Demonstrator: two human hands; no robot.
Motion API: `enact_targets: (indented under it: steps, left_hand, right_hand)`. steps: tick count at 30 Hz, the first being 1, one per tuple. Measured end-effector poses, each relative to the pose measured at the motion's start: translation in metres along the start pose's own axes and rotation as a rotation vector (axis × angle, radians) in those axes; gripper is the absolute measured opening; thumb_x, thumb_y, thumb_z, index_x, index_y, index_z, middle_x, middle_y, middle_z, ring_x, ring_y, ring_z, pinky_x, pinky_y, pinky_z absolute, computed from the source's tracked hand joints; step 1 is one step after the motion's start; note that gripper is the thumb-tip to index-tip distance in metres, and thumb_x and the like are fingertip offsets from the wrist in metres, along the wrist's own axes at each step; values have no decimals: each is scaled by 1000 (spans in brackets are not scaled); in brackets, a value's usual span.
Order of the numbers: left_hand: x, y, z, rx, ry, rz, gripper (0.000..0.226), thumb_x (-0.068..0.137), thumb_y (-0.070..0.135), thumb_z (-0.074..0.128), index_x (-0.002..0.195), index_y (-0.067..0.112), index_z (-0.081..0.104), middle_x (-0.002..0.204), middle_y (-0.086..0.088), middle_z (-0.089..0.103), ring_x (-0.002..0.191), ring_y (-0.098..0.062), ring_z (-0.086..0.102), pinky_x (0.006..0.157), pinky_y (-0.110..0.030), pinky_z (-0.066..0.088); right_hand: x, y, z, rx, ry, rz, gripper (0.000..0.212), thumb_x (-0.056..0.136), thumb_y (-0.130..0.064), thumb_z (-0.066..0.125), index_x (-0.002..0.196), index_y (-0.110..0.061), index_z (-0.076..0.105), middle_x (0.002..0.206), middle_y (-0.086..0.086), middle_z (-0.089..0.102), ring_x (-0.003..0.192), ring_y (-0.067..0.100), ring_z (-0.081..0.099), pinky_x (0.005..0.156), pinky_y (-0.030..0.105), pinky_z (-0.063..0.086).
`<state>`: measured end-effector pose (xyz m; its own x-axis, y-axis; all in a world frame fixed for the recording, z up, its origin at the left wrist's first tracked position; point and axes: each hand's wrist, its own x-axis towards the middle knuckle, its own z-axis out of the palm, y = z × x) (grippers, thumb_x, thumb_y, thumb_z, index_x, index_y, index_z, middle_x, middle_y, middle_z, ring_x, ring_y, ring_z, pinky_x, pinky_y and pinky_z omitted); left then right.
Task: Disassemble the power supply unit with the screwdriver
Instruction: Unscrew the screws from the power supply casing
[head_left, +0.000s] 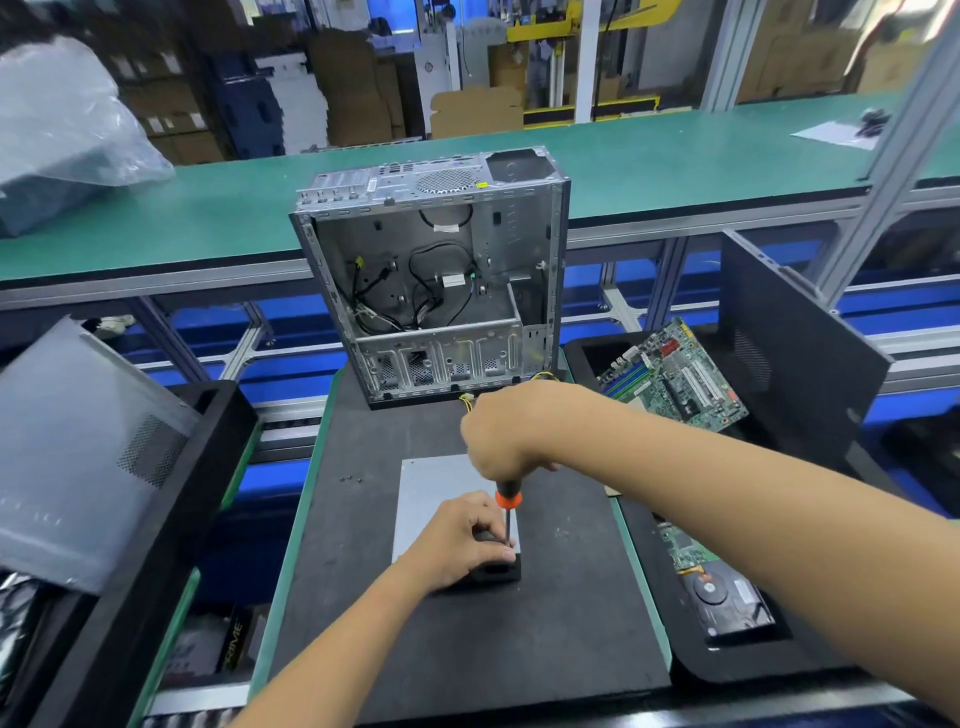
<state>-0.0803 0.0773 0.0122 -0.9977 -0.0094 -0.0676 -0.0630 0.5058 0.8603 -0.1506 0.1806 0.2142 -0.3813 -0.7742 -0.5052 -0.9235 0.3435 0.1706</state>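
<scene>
The power supply unit (436, 499), a flat grey metal box with a black front face, lies on the black mat (467, 623) in the middle. My left hand (460, 540) rests on its near right corner, fingers curled round the edge beside the screwdriver shaft. A screwdriver (507, 506) with a black and orange handle stands upright, tip down on that corner. My right hand (501, 431) grips the top of its handle from above. Yellow wires (467, 400) of the unit show behind my right hand.
An open empty computer case (436, 280) stands upright at the mat's far end. Small loose screws (349, 478) lie left of the unit. Black bins hold a side panel (78, 457) on the left and motherboards (675, 379) on the right. A dark panel (795, 353) leans far right.
</scene>
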Motion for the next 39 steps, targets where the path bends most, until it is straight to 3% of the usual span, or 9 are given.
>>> enact_targets:
  steps: [2, 5, 9, 13, 17, 22, 27, 33, 39]
  left_hand:
    - [1, -1, 0, 18, -1, -1, 33, 69, 5, 82, 55, 24, 59, 83, -3, 59, 76, -7, 67, 71, -19, 51]
    - [2, 0, 0, 39, -13, -15, 29, 68, 11, 83, 55, 20, 59, 82, 1, 62, 73, -3, 63, 68, -14, 46]
    - [4, -1, -1, 41, -39, -32, 28, 69, 13, 82, 59, 6, 58, 81, -4, 64, 69, -2, 62, 64, -12, 44]
    - [3, -1, 0, 37, -25, -24, 30, 70, 9, 82, 62, -1, 55, 86, -16, 61, 70, 7, 61, 63, -8, 42]
    - [3, 1, -1, 63, -25, -6, 31, 70, 9, 82, 63, -3, 55, 87, -19, 61, 70, 7, 61, 65, -10, 43]
    - [4, -1, 0, 72, -27, -16, 28, 68, 16, 83, 63, 4, 59, 80, -7, 64, 69, -2, 59, 65, -15, 45]
    - [4, -2, 1, 67, -37, -28, 27, 67, 21, 84, 62, 9, 60, 75, 1, 65, 67, -2, 57, 63, -15, 45]
    - [4, -2, 3, 79, 3, -19, 34, 65, 19, 85, 56, 19, 52, 79, -1, 62, 72, -8, 56, 67, -25, 47]
    - [3, 2, 3, 99, -27, -40, 30, 67, 24, 83, 68, 3, 62, 77, -7, 66, 72, -16, 63, 70, -32, 52]
  right_hand:
    - [2, 3, 0, 112, -1, -31, 15, 90, -15, 51, 85, -5, 60, 47, 5, 62, 64, 25, 61, 53, 29, 41]
    - [-4, 8, -1, 162, 126, -149, 22, 78, -16, 68, 97, -11, 58, 80, -4, 59, 80, 19, 54, 61, 33, 46]
    - [-4, 10, 4, 234, 115, -169, 20, 76, -18, 67, 93, -13, 59, 85, -1, 63, 80, 20, 60, 64, 32, 49]
    - [-2, 12, 4, 306, 14, 19, 46, 89, -46, 43, 88, -5, 63, 57, 5, 67, 46, 24, 67, 58, 30, 49]
    - [2, 10, -1, 239, -57, -15, 30, 90, -18, 39, 89, 1, 62, 53, 16, 65, 39, 23, 57, 49, 26, 41]
    - [-3, 17, 0, 327, 32, -124, 14, 85, -18, 54, 97, -11, 50, 85, 3, 65, 74, 24, 64, 64, 34, 48]
    - [-8, 16, 4, 338, 75, -169, 19, 79, -17, 64, 95, -12, 55, 82, -6, 52, 78, 22, 57, 60, 31, 43]
    - [-2, 16, 6, 276, 46, 16, 33, 97, -23, 31, 96, -2, 56, 77, 17, 69, 33, 19, 57, 51, 28, 40]
    - [-8, 18, 5, 332, 166, -225, 16, 83, -21, 64, 92, -16, 51, 75, -15, 52, 69, 3, 50, 55, 23, 37]
